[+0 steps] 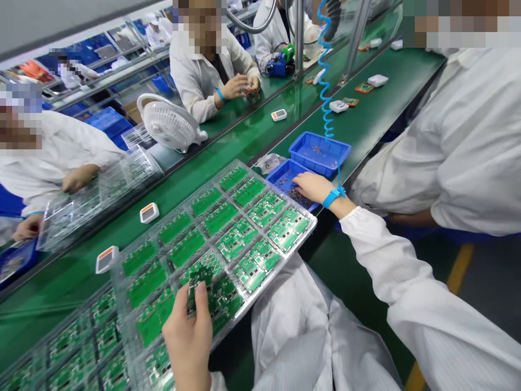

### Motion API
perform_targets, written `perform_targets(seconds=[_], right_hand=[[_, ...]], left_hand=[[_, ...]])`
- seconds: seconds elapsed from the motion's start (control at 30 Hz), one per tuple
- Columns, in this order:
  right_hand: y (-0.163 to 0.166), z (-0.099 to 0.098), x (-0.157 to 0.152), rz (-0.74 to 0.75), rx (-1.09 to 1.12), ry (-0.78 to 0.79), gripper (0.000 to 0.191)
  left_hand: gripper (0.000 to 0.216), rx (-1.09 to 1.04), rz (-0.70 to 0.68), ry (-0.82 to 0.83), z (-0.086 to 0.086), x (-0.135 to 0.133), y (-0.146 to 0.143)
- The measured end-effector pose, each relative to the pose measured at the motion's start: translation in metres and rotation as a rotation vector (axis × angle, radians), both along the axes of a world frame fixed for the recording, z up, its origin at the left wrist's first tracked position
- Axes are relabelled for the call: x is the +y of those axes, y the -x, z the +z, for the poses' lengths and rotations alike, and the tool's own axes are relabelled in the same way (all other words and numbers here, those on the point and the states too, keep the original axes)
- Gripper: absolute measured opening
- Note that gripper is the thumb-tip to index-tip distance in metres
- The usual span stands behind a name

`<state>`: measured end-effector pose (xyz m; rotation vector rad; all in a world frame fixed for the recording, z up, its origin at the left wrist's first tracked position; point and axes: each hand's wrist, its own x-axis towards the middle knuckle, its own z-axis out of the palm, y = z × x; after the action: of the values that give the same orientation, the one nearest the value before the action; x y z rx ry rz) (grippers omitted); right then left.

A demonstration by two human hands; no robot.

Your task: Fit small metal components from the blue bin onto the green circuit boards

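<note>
– How is the left hand (188,326) posed?
– It's upright at the near side of the clear tray (285,258), thumb pressed on a circuit board (199,278), fingers closed behind it. The board tilts up above the others in the tray.
– And the right hand (312,187)?
– That arm stretches forward from the right, palm down, the blue wristband (331,197) showing. The fingers bend down into the nearer blue bin (279,172), by the small metal parts (300,199).
– Pinching any?
– I can't tell; the fingertips are hidden.
</note>
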<state>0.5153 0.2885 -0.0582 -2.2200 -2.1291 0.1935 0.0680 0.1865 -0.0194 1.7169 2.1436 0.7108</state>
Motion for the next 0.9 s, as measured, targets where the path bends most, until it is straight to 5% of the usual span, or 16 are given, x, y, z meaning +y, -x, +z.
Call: perform_targets(seconds=[0.9], right_hand=[[-0.019, -0.014, 0.005, -0.086, 0.508, -0.406, 0.009]], left_hand=[[0.054, -0.01, -0.028, 0.005, -0.001, -0.001, -0.001]])
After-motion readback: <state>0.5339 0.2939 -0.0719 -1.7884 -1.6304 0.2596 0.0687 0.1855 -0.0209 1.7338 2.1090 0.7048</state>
